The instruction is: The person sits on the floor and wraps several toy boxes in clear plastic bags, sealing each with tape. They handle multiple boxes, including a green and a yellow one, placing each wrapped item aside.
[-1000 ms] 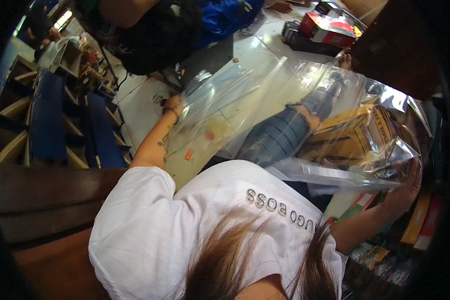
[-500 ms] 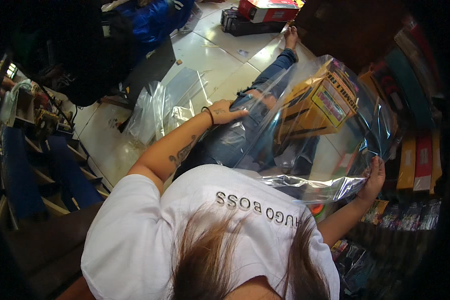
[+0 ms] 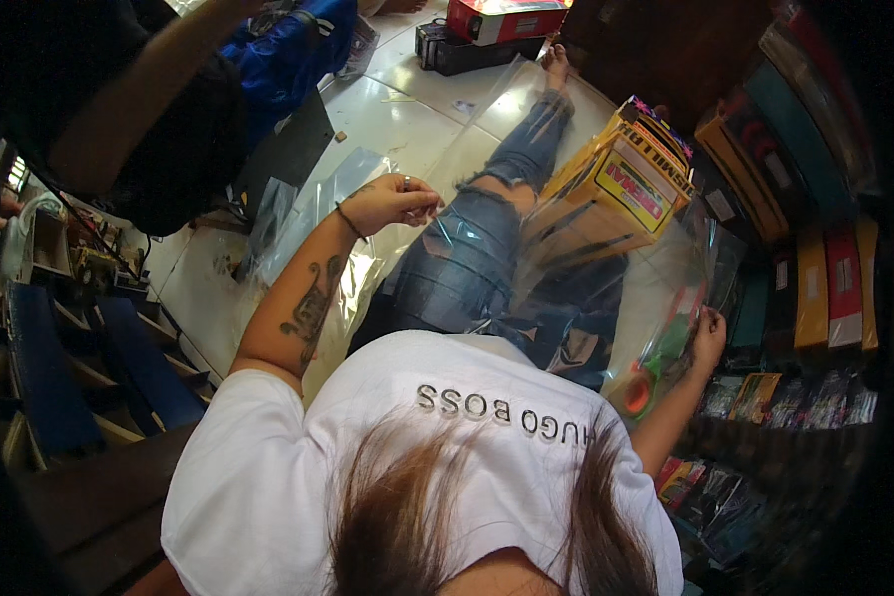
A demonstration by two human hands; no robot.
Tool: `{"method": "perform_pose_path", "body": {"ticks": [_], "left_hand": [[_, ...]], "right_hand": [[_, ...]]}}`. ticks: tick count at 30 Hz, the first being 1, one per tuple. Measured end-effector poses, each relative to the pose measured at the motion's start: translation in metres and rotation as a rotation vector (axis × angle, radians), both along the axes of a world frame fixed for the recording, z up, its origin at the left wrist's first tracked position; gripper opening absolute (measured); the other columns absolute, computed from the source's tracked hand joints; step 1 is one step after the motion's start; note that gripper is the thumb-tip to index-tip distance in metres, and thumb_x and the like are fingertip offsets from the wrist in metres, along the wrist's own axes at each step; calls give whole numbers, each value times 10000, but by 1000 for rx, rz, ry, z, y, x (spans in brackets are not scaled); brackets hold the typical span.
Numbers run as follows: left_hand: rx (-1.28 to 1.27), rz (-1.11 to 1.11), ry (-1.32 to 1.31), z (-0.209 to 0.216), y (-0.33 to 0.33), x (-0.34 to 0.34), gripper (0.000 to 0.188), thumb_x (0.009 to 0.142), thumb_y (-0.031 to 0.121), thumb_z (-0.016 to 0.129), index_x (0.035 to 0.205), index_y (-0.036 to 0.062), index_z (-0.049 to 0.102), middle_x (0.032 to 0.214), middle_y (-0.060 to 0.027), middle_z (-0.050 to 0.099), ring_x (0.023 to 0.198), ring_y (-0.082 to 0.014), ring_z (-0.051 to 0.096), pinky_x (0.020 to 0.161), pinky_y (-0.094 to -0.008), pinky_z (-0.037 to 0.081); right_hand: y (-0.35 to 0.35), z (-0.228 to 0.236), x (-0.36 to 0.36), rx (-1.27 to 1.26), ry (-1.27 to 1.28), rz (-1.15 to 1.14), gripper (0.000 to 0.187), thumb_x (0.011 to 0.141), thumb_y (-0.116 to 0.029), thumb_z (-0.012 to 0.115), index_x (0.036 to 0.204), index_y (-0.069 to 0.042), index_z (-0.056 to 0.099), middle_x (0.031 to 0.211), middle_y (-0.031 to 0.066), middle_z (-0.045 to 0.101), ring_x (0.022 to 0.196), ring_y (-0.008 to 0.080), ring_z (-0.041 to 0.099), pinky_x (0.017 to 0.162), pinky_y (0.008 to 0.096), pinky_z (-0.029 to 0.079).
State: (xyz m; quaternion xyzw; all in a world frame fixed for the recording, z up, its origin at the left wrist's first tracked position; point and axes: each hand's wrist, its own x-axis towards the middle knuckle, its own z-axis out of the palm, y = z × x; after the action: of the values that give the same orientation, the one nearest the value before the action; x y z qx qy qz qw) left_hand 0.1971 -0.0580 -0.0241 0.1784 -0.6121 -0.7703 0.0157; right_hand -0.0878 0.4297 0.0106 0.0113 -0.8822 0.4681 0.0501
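A large sheet of clear plastic film (image 3: pixel 467 238) spreads over my legs in ripped jeans. My left hand (image 3: pixel 392 204) pinches its left edge above my thigh, fingertips together. At the opposite side my right hand (image 3: pixel 707 343) has its fingers closed on the film's right edge. A yellow box (image 3: pixel 606 189) with black bands and a bright printed label stands tilted on the far side of my lap, seen partly through the film. By my right forearm lies a green tool with a round orange-red part (image 3: pixel 638 395), partly behind the film.
Folders and binders (image 3: pixel 814 298) line the right side, above rows of small wrapped packets (image 3: pixel 785 412). Red and black boxes (image 3: pixel 496 45) sit on the tiled floor ahead. Blue-covered compartments (image 3: pixel 34 358) stand at left. Another person's arm (image 3: pixel 149 84) reaches in at upper left.
My left hand has risen from lying on the film and moved left, now pinching its edge. My right hand has moved slightly left. Another person's arm has come in at upper left.
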Motion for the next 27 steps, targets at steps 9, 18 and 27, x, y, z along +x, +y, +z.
{"method": "perform_pose_path", "body": {"ticks": [9,18,27], "left_hand": [[-258,25,190,89,104,-24,463,907,412,608,586,80,564,533,82,420,484,-18,364,411,-215,270],[-207,27,453,132,115,-74,241,925,203,580,845,-4,675,690,-24,640,625,-62,582,557,-223,469],[-775,-737,888,136,197,-89,223,868,156,605,719,-11,602,747,-129,539,696,-298,575,625,-372,447]], "right_hand": [[-138,59,148,-150,239,834,501,781,-515,693,931,-49,588,821,25,562,743,128,537,629,259,436],[-82,96,130,-558,103,432,121,903,-164,599,896,-46,575,741,-4,566,660,87,527,610,223,424],[-20,74,91,-122,190,218,208,883,-175,620,1064,-75,595,784,-1,575,718,141,559,682,283,477]]}}
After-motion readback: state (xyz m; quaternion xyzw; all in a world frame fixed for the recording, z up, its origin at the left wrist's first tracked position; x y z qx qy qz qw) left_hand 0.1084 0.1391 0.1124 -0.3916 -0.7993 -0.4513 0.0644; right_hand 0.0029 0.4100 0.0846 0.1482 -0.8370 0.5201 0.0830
